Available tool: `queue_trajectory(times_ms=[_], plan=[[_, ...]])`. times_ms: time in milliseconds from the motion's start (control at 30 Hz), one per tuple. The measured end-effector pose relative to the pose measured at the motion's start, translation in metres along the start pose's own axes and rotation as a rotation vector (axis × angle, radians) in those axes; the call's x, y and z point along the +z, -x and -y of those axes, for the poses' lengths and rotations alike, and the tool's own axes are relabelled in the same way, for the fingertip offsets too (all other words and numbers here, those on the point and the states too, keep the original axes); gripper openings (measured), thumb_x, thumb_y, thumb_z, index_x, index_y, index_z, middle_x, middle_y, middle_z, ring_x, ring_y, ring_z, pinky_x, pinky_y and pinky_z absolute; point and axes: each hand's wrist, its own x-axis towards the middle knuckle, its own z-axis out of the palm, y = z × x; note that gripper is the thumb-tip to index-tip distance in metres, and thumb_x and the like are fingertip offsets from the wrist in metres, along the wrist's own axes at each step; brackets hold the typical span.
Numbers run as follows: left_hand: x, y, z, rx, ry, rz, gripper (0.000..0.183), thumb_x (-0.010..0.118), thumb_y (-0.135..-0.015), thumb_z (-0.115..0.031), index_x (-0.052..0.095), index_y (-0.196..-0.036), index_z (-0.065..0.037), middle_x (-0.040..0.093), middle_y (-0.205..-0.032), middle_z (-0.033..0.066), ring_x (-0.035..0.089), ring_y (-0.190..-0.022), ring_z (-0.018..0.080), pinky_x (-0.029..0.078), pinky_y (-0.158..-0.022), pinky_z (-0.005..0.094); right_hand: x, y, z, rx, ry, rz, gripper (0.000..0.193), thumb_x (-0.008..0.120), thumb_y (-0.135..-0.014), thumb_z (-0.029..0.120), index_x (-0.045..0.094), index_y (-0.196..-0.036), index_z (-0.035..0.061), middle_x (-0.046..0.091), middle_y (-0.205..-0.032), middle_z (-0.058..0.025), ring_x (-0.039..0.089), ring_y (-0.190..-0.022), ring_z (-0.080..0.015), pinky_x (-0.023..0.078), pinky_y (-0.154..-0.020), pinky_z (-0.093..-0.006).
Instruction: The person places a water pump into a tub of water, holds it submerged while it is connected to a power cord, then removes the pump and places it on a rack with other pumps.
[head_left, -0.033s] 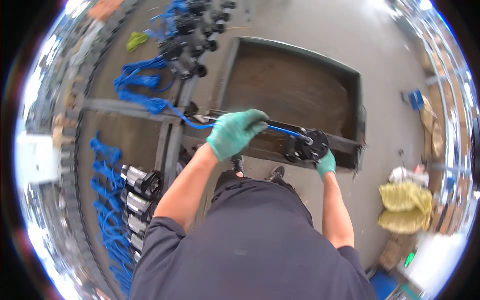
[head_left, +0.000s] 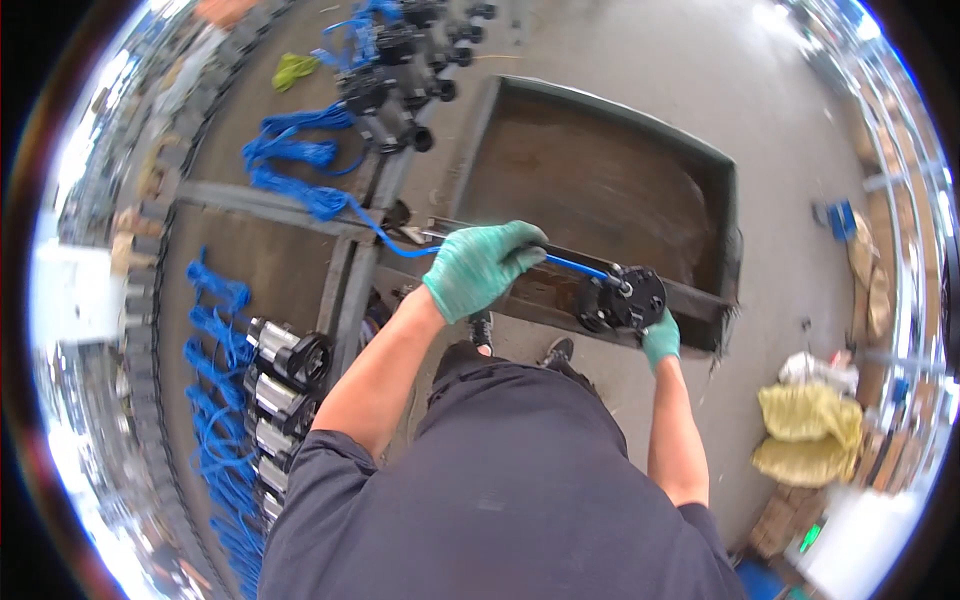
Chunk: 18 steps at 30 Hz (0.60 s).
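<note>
My left hand [head_left: 480, 268], in a green glove, is closed around a blue cable [head_left: 575, 265]. From there the cable runs taut to the round black end of a pump [head_left: 642, 300]. On the other side of the hand it sags leftward to a bundled blue coil [head_left: 322, 203] on the bench. My right hand [head_left: 660, 342], gloved too, grips the pump at its lower right side; most of its fingers are hidden behind the pump. The pump is held over the near edge of a dark metal trough [head_left: 738, 200], its black face turned up.
Several silver-and-black pumps [head_left: 285, 395] with blue cables stand along the left bench; more pumps [head_left: 385, 115] stand farther up. A yellow-green cloth [head_left: 293, 70] lies on the bench. Yellow sacks [head_left: 810, 430] and a blue object [head_left: 842, 220] lie on the right.
The whole scene has shifted slightly in view, the bench and trough a little to the right. Both hands keep their hold on the cable and the pump.
</note>
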Motion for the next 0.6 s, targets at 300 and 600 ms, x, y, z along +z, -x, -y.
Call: queue_trajectory(times_ms=[300,600], plan=[[-0.127,0.076,0.059,-0.162,-0.532,-0.273,0.016,0.082,-0.090,-0.026,0.077,-0.097,-0.012,0.073,-0.076,0.0117,0.071,-0.066,0.0331,0.057,-0.059,0.0406,0.036,0.065,0.208,0.199,-0.551,0.656,0.063,0.061,-0.090,0.004,0.050,-0.153,0.0076,0.063,-0.133,-0.0111,0.068,-0.109,-0.0217,0.062,-0.096,-0.0391],[-0.298,0.136,0.106,-0.010,-1.105,0.438,0.011,0.068,-0.091,-0.024,0.068,-0.085,-0.015,0.065,-0.066,0.0103,0.069,-0.062,0.0331,0.053,-0.054,0.0471,0.205,0.157,0.356,0.256,-0.208,1.048,0.048,0.074,-0.100,0.026,0.051,-0.136,0.0042,0.067,-0.113,-0.0098,0.071,-0.100,-0.0184,0.060,-0.087,-0.0327]])
